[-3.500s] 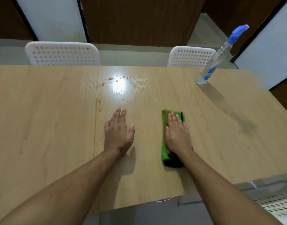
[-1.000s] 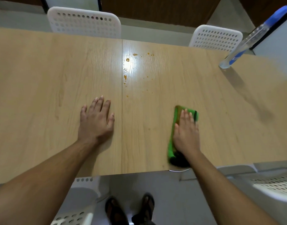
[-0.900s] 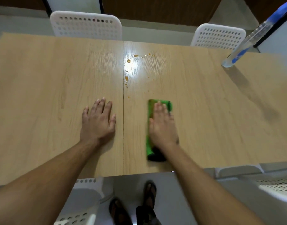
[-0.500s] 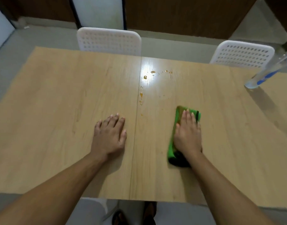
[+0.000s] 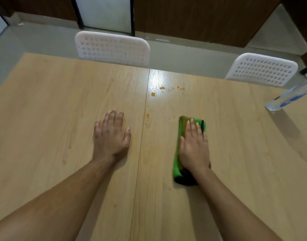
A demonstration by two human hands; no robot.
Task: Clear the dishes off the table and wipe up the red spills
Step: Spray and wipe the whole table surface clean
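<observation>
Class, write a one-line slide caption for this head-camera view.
Right hand presses a green cloth flat beside orange-red spills; left hand rests on the table.

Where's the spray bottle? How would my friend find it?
Look at the wooden table and follow it to the far right edge of the picture. The spray bottle stands there, past the right hand pressing the green cloth. It is the only see-through thing, with a blue label.

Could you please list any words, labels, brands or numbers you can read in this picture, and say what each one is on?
None can be read.
The spray bottle carries a blue label, but it is too blurred and partly cut off to read.
The green cloth, table and white chairs show no writing.
</observation>
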